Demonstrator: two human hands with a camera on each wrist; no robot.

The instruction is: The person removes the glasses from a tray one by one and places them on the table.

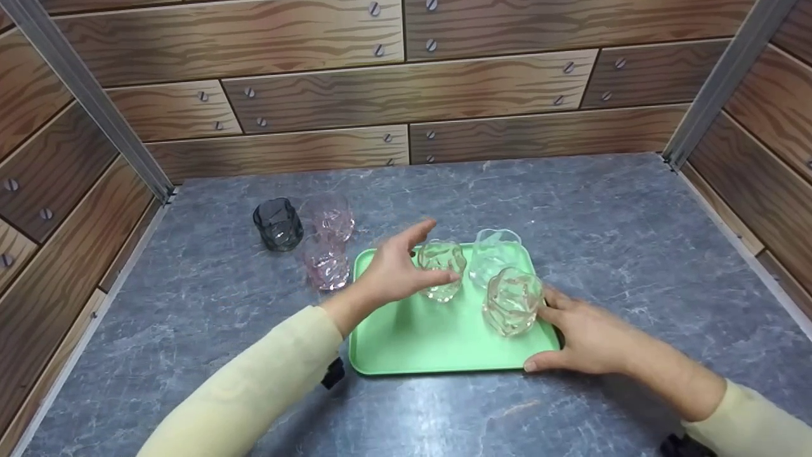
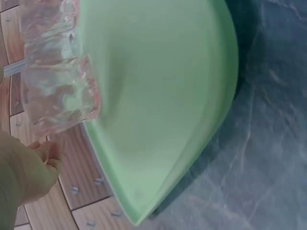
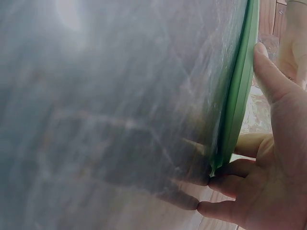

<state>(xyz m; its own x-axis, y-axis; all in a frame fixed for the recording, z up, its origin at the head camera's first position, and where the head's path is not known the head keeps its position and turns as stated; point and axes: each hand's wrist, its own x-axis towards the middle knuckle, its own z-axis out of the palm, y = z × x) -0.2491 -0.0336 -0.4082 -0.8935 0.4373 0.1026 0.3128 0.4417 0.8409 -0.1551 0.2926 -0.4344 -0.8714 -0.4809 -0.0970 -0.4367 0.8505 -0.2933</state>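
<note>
A green tray (image 1: pixel 438 343) lies on the table with three clear glasses on it. My left hand (image 1: pixel 399 270) reaches over its far left part, thumb and fingers spread beside a clear glass (image 1: pixel 442 279). In the left wrist view a gap shows between that hand (image 2: pixel 29 165) and the nearest glass (image 2: pixel 60 98). At the tray's near right corner, my right hand (image 1: pixel 590 336) grips the rim, thumb along the near edge, fingers round the right side. Its fingertips are close to the front right glass (image 1: pixel 514 301); contact with it is unclear. Another clear glass (image 1: pixel 496 257) stands behind.
Left of the tray, two pink glasses (image 1: pixel 328 263) stand one behind the other on the grey marbled table (image 1: pixel 222 355). Farther left is a dark grey glass (image 1: pixel 278 225). Wood-patterned walls (image 1: pixel 406 95) enclose the back and sides.
</note>
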